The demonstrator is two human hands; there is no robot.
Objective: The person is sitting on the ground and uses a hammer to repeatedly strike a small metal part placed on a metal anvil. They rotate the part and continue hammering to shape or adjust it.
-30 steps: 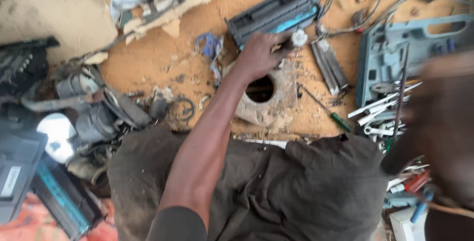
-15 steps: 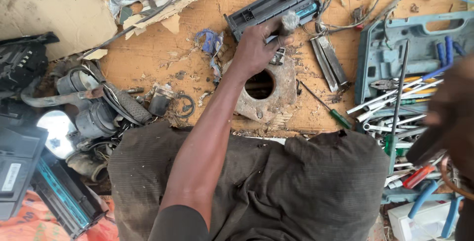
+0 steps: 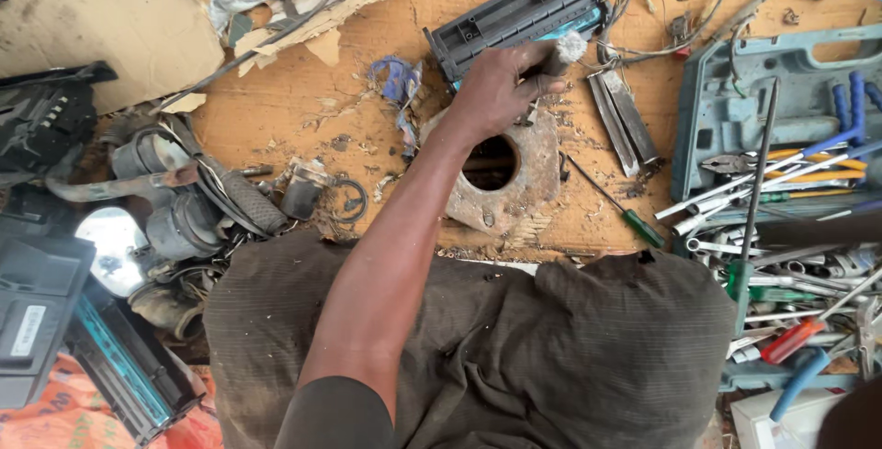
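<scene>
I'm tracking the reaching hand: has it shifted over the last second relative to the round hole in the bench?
No. The left hand stays just above the hole, against the black cartridge.

right hand (image 3: 850, 426) cut off at corner, grip unseen, toner cartridge (image 3: 524, 12) partly hidden by left hand (image 3: 496, 90)

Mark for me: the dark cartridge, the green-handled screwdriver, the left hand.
dark cartridge (image 3: 514, 12), head view, middle of its ribbed top face.
green-handled screwdriver (image 3: 643, 228), head view, on the green handle.
left hand (image 3: 501, 90), head view, back of the hand.
</scene>
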